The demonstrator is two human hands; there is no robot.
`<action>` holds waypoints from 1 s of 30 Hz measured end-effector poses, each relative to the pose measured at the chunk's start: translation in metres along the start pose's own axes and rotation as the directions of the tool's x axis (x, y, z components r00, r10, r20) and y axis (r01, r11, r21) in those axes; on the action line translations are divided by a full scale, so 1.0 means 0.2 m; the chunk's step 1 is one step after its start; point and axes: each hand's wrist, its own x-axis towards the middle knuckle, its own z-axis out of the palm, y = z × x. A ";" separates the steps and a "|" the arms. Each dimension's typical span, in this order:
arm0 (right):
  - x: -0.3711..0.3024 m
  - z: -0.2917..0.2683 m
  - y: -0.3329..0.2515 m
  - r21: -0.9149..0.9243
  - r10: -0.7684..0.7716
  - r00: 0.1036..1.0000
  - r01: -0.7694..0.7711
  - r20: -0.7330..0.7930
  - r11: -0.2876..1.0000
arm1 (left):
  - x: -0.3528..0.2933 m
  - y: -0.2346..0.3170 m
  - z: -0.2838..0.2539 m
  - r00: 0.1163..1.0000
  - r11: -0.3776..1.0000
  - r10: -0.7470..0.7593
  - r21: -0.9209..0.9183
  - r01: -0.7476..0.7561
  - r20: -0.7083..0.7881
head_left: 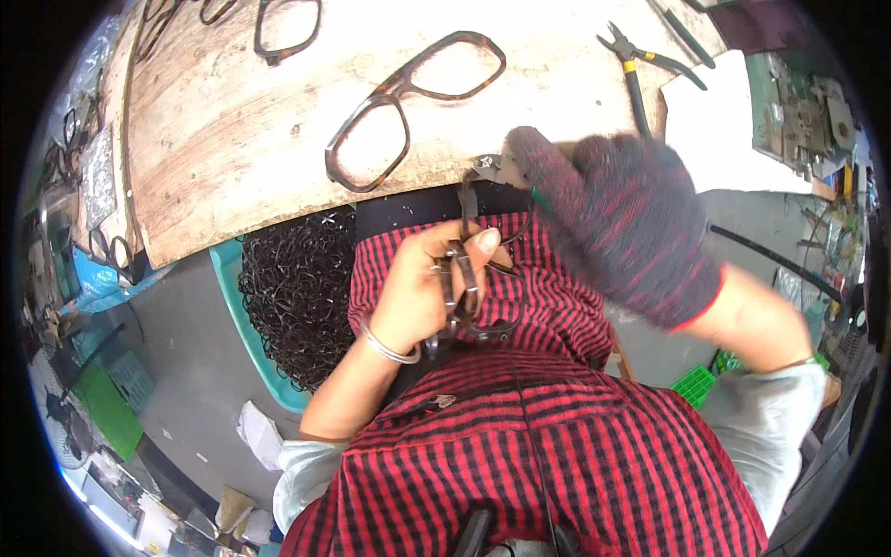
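**Eyeglass frame held in the left hand below the surface edge; gloved right hand at the edge**

The wooden surface (241, 158) fills the upper part of the view, pale and scuffed, its near edge curving above the person's lap. A red-and-black checked apron (575, 446) covers the lap and lower centre. To the left of the lap sits a teal basket (232, 288) heaped with dark frame parts (302, 297).

On the surface lies a tortoiseshell eyeglass front (408, 107), set at an angle and clear of both hands. Another dark frame (288, 28) lies near the far edge, partly cut off. Green-handled pliers (640, 70) rest on the right part of the surface, beside a white sheet (733, 139).

The right hand (617, 218) wears a dark knitted glove with red flecks. It is blurred; the fingers appear curled around a thin green-handled tool (536, 200), though the grip cannot be confirmed. A small metal fixture (487, 169) sits at the surface edge just beside its fingertips.

The left hand (422, 288), bare and with a metal bangle (390, 348) at the wrist, is closed around a dark eyeglass frame (461, 278). The frame stands roughly upright over the lap, just below the surface edge, thumb pressed on its upper part.
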 end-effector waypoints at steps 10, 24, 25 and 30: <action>-0.38 -0.01 0.03 0.865 0.354 0.818 -0.309 0.454 -0.395 | -0.11 0.50 -0.21 0.843 0.687 0.524 0.526 -0.501 0.120; -0.20 -0.01 -0.01 0.671 0.273 0.962 -0.194 -0.012 0.715 | -0.42 0.34 -0.21 0.595 0.634 0.739 0.627 -0.453 -0.316; -0.14 -0.06 -0.02 0.568 0.230 0.972 -0.164 -0.046 0.806 | -0.39 0.21 -0.27 0.411 0.383 0.892 0.803 -0.458 -0.191; 0.17 -0.06 -0.11 0.287 -0.010 0.977 0.072 -0.212 0.955 | -0.24 -0.25 -0.38 0.293 -0.114 0.939 0.965 -0.234 0.182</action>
